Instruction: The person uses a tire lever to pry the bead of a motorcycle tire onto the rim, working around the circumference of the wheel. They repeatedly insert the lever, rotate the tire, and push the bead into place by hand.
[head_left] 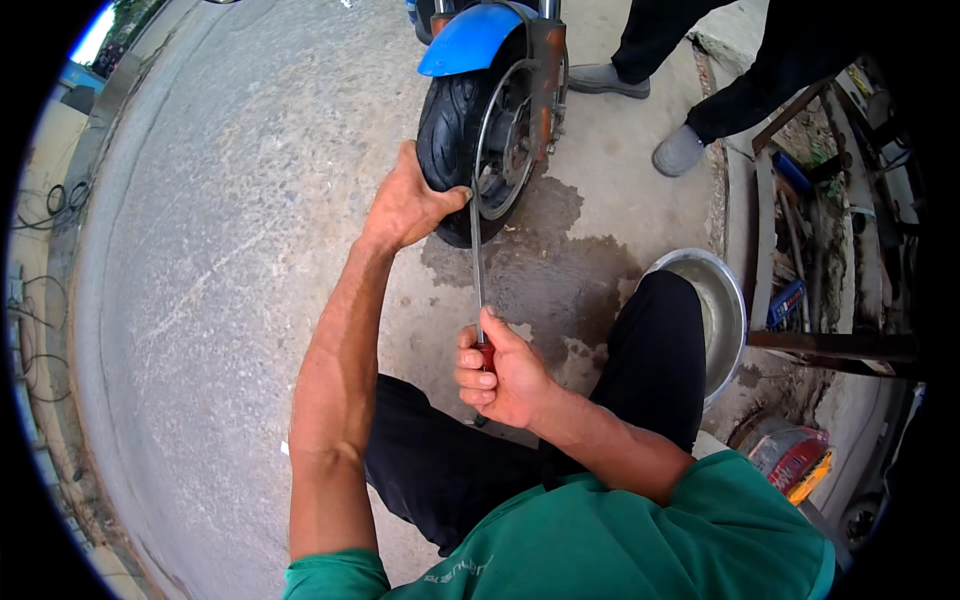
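A black motorcycle tyre (447, 130) stands upright at the top centre, on a dark spoked wheel (512, 140) beneath a blue fender (472, 48). My left hand (410, 203) grips the tyre's lower left side. Its thumb lies across the tread toward the rim, and its other fingers are partly hidden. Lower down, my right hand (515, 375) is closed around the red handle of a long screwdriver (478, 265). The metal shaft points away from me, and its far end meets the tyre's edge beside the rim, close to my left thumb. Whether the tip is under the bead cannot be seen.
Another person's dark-trousered legs and grey shoes (680, 152) are right of the wheel. A metal basin (738, 300) sits beside my right knee. Wet concrete (560, 270) spreads below the wheel. At the right are a rusty metal frame (835, 346) and a clear package (780, 450).
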